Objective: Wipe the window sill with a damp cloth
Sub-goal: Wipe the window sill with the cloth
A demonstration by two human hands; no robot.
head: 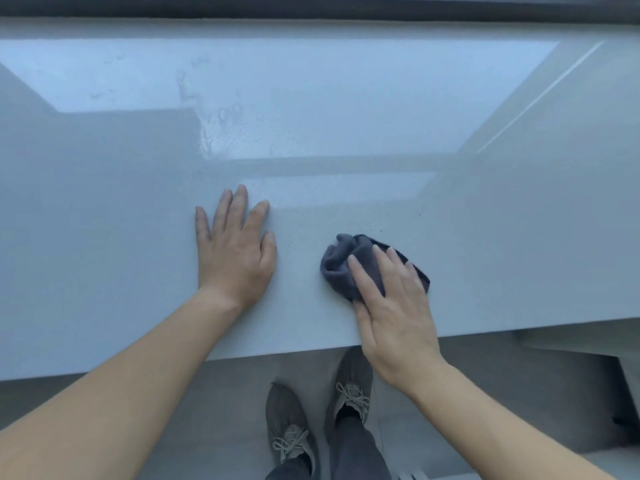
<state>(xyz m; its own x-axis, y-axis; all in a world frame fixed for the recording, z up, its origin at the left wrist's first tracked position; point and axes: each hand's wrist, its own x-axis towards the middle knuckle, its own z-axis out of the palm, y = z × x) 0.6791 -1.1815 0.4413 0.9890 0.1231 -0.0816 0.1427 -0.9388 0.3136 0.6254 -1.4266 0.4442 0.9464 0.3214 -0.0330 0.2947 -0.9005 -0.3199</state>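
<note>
Your right hand (394, 313) lies over a bunched dark grey cloth (337, 261), fingers stretched out nearly straight across it and pressing it down, thumb lying along the cloth's near edge. Your left hand (235, 251) rests flat and spread, palm down, holding nothing, just to the left of the cloth and clear of it.

Both the cloth and your left hand sit on the pale glossy window sill (104, 220), in its near half, a little right of centre, with the cloth's crumpled end poking out past your fingertips toward the left. Your right wrist hangs over the sill's front edge.

Farther back on the sill, beyond your left hand, a patch of streaks and droplets (221, 129) shows up in the bright reflection of the window. A few dark specks (419, 214) lie on the surface beyond the cloth to the right. Along the far edge runs a dark window frame (311, 6).

Below the front edge you can see your two grey lace-up shoes (289, 434) and dark trouser legs (356, 452) on a grey floor (225, 410).
</note>
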